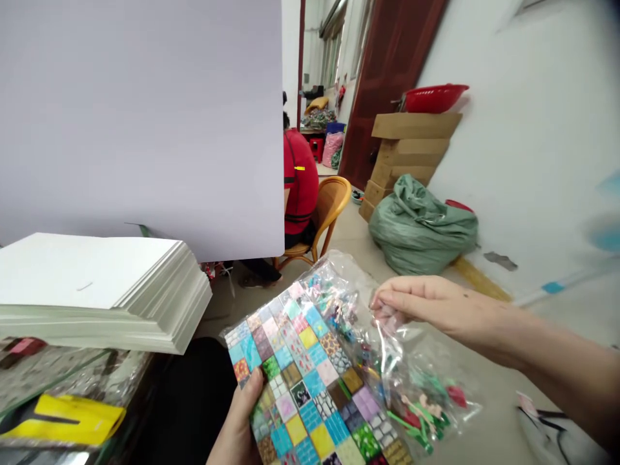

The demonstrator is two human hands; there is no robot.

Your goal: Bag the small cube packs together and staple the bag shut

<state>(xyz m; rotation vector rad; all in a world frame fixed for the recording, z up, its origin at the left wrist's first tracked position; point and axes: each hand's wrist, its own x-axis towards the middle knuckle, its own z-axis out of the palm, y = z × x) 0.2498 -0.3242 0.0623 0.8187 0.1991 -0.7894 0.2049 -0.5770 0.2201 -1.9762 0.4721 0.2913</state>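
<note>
My left hand [245,413] grips the lower left edge of a flat piece with a printed pattern of colourful squares [310,381], its thumb on the front. Along the right side of that piece runs a clear plastic bag [392,361]. Several small coloured plastic pieces [421,413] show through the film, green, red and pale ones among them. My right hand [411,300] is closed, its fingertips pinching the bag's film near the top. Whether the patterned piece lies inside the bag or against it, I cannot tell.
A thick stack of white sheets [92,268] sits at the left, above a yellow-and-black item [62,420]. A big pale panel [140,123] rises behind. Beyond are a person in red [301,174] on a chair [334,200], a green sack [421,226] and stacked cartons [411,152].
</note>
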